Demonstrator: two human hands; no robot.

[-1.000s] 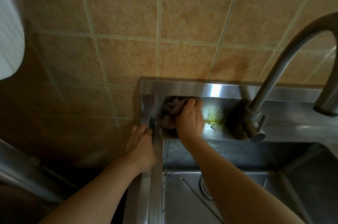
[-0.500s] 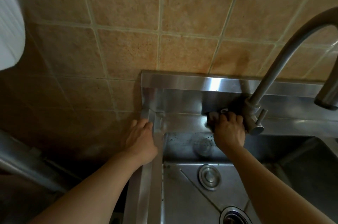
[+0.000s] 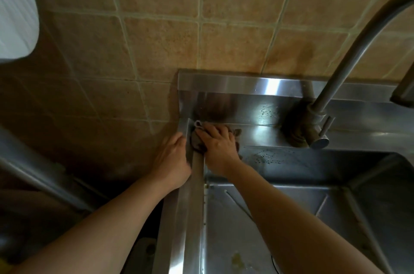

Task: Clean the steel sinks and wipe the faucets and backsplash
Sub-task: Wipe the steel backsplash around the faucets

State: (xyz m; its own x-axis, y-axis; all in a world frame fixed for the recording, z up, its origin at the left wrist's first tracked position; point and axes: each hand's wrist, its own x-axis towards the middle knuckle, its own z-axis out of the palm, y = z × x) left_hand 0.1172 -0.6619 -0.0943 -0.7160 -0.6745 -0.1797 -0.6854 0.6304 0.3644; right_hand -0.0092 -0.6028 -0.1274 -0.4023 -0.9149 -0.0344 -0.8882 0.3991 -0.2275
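Tiles (image 3: 235, 50) in a mottled tan covered the wall behind the sink, with pale grout lines between them and a darker rusty stain above the steel. Below them lay the sink (image 3: 324, 195), a steel basin whose floor showed creases running toward the near edge and a small yellowish smear near the bottom of the view. Along its far side rose the backsplash (image 3: 246, 85), a low steel upstand with a bright glare patch, and water beads sat on the ledge below it. To the right stood the faucet (image 3: 336, 76), its curved neck arching up and out of view, its side lever pointing toward the camera and its base ringed with dark grime. At the upper left hung a white ribbed object (image 3: 15, 11), too blurred to identify. The right hand (image 3: 218, 142) pressed down on the cloth (image 3: 197, 141), a dark rag with a small pale loop at its far corner, bunched in the back left corner of the sink ledge; its fingers were curled over the cloth, gripping it. The left hand (image 3: 173, 157) rested just beside it on the sink's outer left rim, fingers bent over that edge and holding the rim.
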